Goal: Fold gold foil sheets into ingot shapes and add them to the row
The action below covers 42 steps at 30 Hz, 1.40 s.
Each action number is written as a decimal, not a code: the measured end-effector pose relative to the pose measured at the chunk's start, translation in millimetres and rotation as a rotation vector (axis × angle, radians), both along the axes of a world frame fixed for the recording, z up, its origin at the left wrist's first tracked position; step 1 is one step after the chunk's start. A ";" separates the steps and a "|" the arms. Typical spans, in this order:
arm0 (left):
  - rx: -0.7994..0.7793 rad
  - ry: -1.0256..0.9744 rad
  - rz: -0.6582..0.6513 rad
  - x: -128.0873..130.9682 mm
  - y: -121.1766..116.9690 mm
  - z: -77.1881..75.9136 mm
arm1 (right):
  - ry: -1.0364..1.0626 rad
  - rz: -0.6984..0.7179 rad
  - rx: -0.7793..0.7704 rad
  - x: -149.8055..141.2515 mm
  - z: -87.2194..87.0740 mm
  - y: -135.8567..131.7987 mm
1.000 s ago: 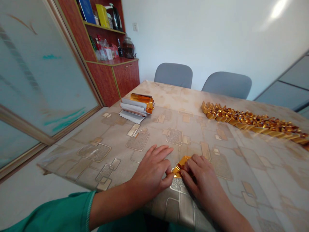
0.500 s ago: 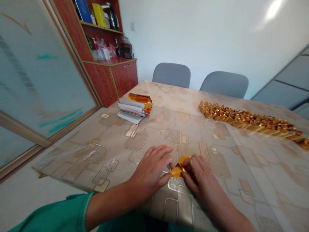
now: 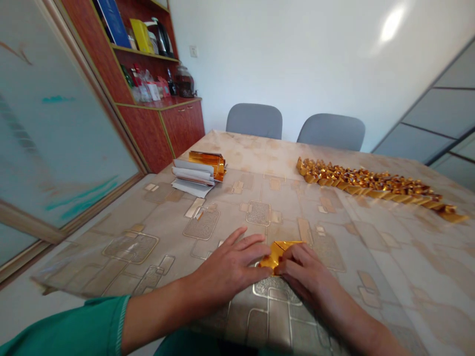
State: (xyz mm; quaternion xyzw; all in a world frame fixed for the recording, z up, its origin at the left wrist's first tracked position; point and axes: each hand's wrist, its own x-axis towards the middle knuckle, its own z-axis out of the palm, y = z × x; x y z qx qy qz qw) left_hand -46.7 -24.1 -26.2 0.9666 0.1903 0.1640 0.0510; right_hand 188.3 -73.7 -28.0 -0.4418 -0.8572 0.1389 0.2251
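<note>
A small sheet of shiny gold foil paper [image 3: 275,253], partly folded, lies on the patterned tablecloth near the front edge of the table. From the left, my left hand [image 3: 235,262] grips its edge between thumb and index finger, the other fingers stretched forward above the cloth. My right hand [image 3: 306,267] has its fingers bent and pressed together on the right side of the same paper, covering part of it. Creases cross the visible part of the foil.
Toward the back left sits a stack of folded gold and white paper sheets [image 3: 195,178]. Several rows of folded gold paper pieces [image 3: 371,183] stretch along the right side. Two grey chairs [image 3: 254,121] stand behind the table [image 3: 241,141], and a red-brown cabinet [image 3: 181,126] is at the left.
The view has shifted slightly, so the surroundings appear further left and lower. My right fingers have drawn closer together on the foil paper, and more of its upper edge shows.
</note>
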 end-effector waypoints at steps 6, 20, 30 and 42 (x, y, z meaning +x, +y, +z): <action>0.047 0.040 -0.089 0.0 -3.1 2.6 | -0.018 0.111 -0.041 12.6 4.8 -7.3; -0.023 -0.002 -0.045 -6.6 -2.5 6.9 | 0.044 0.234 -0.144 25.1 20.6 -8.4; -0.066 -0.074 0.098 44.2 14.5 -5.5 | 0.309 -0.043 -0.179 16.3 14.9 30.1; -0.083 -0.064 0.248 46.2 5.1 -2.7 | 0.212 -0.177 -0.159 12.7 3.4 44.1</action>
